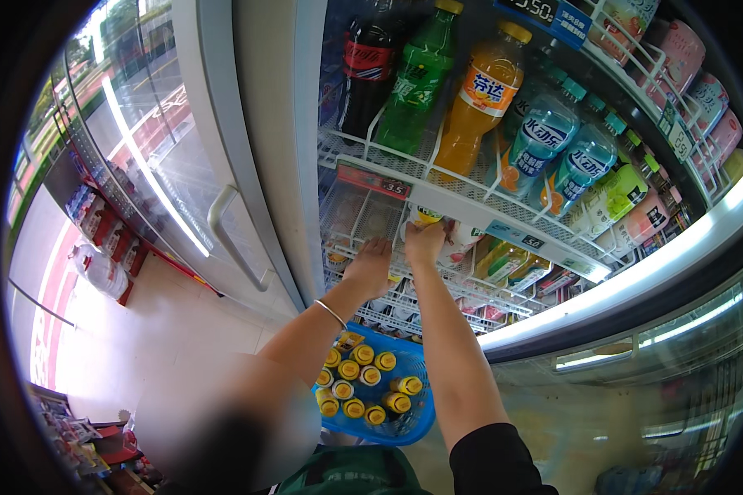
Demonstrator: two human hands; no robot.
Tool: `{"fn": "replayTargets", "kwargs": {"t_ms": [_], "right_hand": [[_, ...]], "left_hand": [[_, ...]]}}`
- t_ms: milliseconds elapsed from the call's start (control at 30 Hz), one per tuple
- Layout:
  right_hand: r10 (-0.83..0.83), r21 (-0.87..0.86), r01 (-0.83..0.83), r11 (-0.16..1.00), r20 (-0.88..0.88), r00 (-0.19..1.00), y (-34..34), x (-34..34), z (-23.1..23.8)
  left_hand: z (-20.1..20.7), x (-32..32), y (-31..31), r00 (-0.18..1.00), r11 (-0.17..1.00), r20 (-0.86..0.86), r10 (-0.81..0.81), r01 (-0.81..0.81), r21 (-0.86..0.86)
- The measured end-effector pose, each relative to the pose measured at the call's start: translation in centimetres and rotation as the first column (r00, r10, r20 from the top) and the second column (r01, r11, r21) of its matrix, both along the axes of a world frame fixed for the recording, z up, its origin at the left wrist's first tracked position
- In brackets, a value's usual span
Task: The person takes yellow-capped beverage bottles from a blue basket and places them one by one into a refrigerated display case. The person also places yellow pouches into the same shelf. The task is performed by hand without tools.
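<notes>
Shop flooring of pale tile runs past an open glass-door drinks cooler point(223, 214) whose white wire shelves point(404, 177) slope down toward the front. Both bare arms reach into a lower shelf. The right hand point(425, 243) is closed around a small yellow-capped bottle with a white and yellow label point(428, 216), holding it upright just above its fingers at the front rail of the shelf. The left hand point(370, 266), a thin silver bangle point(331, 313) on its wrist, lies just beside the right one, fingers spread flat against the wire shelf and holding nothing. Below both wrists sits a blue plastic basket point(413, 417) packed with more yellow-capped bottles point(363, 388). Above the fingers, on the next shelf up, stand a tall dark cola bottle point(370, 70), a green soda bottle point(417, 78) and an orange soda bottle point(479, 99), with pale blue drink bottles point(545, 136) further to the right.
</notes>
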State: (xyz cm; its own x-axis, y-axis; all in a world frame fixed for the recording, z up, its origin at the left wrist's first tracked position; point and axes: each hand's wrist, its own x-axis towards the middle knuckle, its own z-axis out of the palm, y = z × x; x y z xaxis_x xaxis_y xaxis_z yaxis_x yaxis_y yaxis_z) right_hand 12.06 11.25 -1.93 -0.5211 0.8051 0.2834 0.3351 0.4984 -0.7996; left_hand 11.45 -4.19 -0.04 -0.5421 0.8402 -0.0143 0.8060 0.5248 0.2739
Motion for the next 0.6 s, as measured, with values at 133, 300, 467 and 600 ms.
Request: {"fn": "replayTargets", "kwargs": {"t_ms": [133, 300, 467, 600], "right_hand": [[-0.051, 0.064, 0.053, 0.997, -0.027, 0.998, -0.8, -0.8, 1.0], [-0.022, 0.353, -0.001, 0.936, 0.062, 0.998, 1.0, -2.6, 0.0], [-0.056, 0.205, 0.049, 0.977, 0.028, 0.998, 1.5, -3.2, 0.1], [0.059, -0.019, -0.063, 0.998, -0.154, 0.986, -1.1, 0.9, 0.0]], "left_hand": [[-0.2, -0.3, -0.4, 1.000, 1.000, -0.003, 0.003, -0.003, 0.002], [-0.6, -0.3, -0.5, 1.000, 1.000, -0.013, -0.001, 0.002, 0.023], [-0.7, -0.2, -0.3, 1.000, 0.998, -0.006, -0.006, 0.006, 0.066], [-2.0, -0.2, 0.5, 0.999, 0.991, -0.037, -0.015, 0.020, 0.132]]}}
